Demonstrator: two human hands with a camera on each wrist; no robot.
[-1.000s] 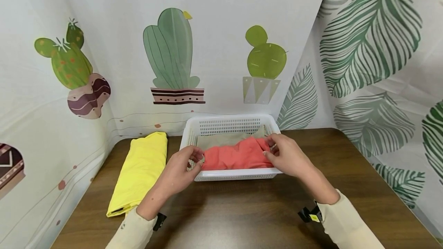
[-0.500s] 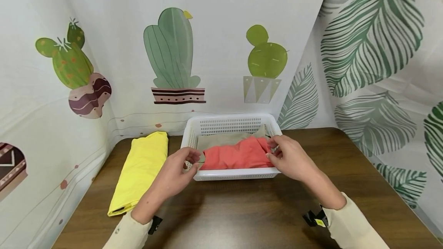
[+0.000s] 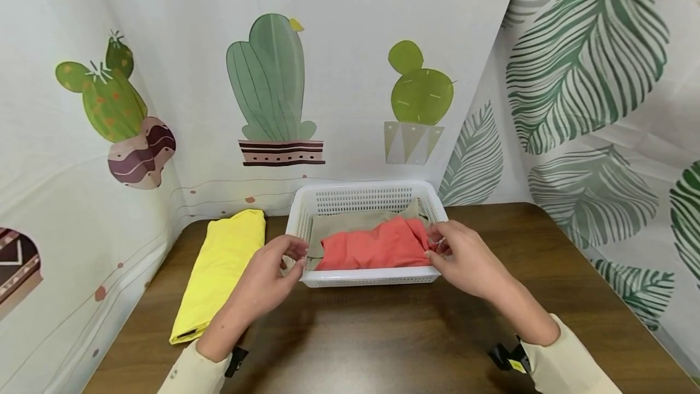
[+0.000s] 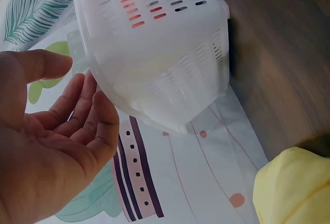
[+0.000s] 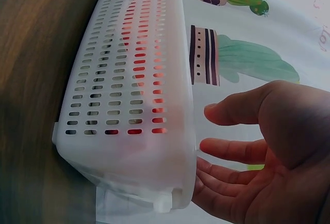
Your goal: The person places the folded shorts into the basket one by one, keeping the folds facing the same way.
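A white perforated plastic basket stands at the back of the table in the head view. A folded coral-red cloth lies along its front part, over a greyish-beige cloth. My left hand is at the basket's left end, its fingers loosely bent by the rim and holding nothing. At the right end, my right hand has thumb and fingers apart around the front right corner, near the cloth's end. The right wrist view shows those fingertips right by the basket rim, with a gap between thumb and forefinger.
A folded yellow cloth lies on the brown wooden table left of the basket. Behind the basket hangs a white curtain printed with cacti, and a leaf-patterned one hangs at the right.
Both hands have moved outward and slightly nearer the front, the left away from the coral-red cloth toward the left rim, the right to the right corner. The cloths stay in place.
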